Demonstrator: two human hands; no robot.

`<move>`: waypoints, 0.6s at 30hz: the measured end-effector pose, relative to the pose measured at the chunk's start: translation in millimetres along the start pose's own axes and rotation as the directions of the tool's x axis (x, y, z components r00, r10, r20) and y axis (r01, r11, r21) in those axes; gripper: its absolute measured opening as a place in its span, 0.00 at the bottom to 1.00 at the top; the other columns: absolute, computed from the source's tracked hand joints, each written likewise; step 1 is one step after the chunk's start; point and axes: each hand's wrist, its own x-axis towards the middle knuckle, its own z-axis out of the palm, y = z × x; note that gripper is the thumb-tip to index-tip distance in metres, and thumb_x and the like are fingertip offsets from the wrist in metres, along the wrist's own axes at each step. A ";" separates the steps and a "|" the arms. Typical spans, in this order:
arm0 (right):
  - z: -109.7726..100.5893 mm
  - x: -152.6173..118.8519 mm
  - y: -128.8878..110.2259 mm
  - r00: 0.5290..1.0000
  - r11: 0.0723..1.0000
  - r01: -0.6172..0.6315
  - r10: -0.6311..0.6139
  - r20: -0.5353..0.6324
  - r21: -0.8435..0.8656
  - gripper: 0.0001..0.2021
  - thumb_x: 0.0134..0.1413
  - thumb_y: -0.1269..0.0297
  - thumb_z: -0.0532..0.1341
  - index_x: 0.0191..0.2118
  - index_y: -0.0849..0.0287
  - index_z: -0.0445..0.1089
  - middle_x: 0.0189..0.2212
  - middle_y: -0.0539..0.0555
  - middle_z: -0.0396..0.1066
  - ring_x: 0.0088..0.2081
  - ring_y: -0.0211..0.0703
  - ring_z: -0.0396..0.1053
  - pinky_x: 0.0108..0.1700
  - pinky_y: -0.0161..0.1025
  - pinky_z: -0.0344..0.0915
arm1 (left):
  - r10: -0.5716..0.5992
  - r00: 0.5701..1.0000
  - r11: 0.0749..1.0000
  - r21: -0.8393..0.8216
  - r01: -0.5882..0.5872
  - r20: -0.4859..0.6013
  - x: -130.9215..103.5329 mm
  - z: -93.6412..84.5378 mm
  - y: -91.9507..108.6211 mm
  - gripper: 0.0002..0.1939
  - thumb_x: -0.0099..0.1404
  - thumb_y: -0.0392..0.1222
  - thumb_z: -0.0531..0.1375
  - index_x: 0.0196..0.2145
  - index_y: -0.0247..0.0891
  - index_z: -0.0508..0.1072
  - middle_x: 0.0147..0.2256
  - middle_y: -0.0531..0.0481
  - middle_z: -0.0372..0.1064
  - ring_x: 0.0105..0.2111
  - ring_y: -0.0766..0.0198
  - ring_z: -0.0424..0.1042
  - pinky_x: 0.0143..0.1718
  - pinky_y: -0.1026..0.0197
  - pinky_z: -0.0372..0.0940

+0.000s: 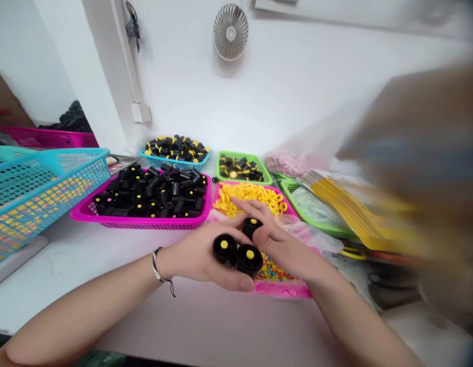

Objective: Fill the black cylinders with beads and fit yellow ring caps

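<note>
My left hand (pixel 198 257), with a cord bracelet at the wrist, is closed around black plastic cylinders. Two of these show their hollow ends with a yellow dot inside: one black cylinder (pixel 218 251) by the palm and another black cylinder (pixel 255 262) by the thumb tip. A third black cylinder (pixel 247 232) sits just above them, with the thumb of my right hand (pixel 284 244) pressed against its side. Both hands are over a pink tray (pixel 282 289) of small multicoloured beads (pixel 274 270), which they partly cover.
A magenta basket (pixel 156 221) of black cylinders stands at left. Yellow rings (pixel 255 193) fill a pink basket behind my hands. Blue (pixel 175 164) and green (pixel 240 181) baskets hold black-and-yellow pieces. Yellow packets (pixel 343 209) lie right, beside a large blurred brown shape (pixel 423 153).
</note>
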 end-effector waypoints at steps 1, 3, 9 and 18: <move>-1.5 -0.6 1.4 0.998 0.997 -0.013 0.018 0.056 -0.081 0.36 0.52 0.34 0.40 0.65 0.41 0.43 0.64 0.56 0.39 0.66 0.57 0.33 0.62 0.62 0.41 | -0.009 0.999 1.000 0.006 0.009 0.047 0.4 0.9 -0.3 0.15 0.47 0.44 0.69 0.34 0.38 0.77 0.48 0.48 0.68 0.44 0.58 0.69 0.49 0.59 0.63; -10.2 -5.1 2.5 0.993 0.980 -0.009 0.031 0.112 -0.197 0.39 0.52 0.34 0.40 0.66 0.44 0.37 0.66 0.57 0.34 0.67 0.60 0.28 0.62 0.65 0.37 | -0.019 0.997 0.999 0.031 0.017 0.074 1.9 4.4 -2.9 0.15 0.46 0.43 0.69 0.33 0.37 0.77 0.42 0.49 0.70 0.41 0.59 0.69 0.46 0.60 0.64; -53.1 -34.2 9.7 0.990 0.917 -0.076 0.116 0.080 -0.391 0.17 0.62 0.57 0.50 0.51 0.52 0.69 0.44 0.56 0.70 0.47 0.48 0.68 0.49 0.45 0.63 | -0.028 0.999 0.994 0.100 0.032 -0.040 10.9 18.7 -28.1 0.11 0.55 0.47 0.63 0.29 0.35 0.75 0.40 0.47 0.67 0.38 0.61 0.68 0.41 0.60 0.65; -34.1 -34.1 67.8 0.961 0.823 -0.173 0.260 0.088 -0.541 0.08 0.43 0.77 0.58 0.27 0.60 0.73 0.28 0.54 0.73 0.30 0.42 0.69 0.35 0.36 0.63 | -0.006 0.970 0.960 0.272 0.074 -0.244 12.3 32.4 -41.0 0.11 0.54 0.46 0.63 0.33 0.37 0.77 0.46 0.44 0.64 0.46 0.57 0.67 0.51 0.57 0.61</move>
